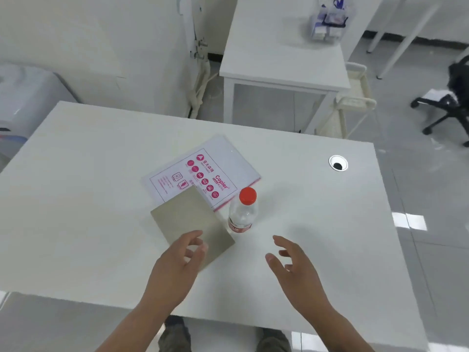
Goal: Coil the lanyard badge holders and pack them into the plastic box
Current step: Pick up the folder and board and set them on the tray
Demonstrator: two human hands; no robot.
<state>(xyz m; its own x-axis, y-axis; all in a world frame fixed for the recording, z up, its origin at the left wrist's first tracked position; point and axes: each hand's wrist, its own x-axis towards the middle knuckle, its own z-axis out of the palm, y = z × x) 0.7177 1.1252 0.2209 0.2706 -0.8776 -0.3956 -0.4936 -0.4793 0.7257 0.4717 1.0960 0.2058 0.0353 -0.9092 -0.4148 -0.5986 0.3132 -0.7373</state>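
Head view: hands (177, 260) far from box (327, 20)

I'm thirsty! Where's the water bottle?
The water bottle stands mid-table, just right of the grey card, ahead of both hands.

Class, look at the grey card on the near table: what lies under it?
The grey card overlaps a corner of the copier paper pack, covering that part of its label. Its other end sits on the white table, partly hidden by the left hand.
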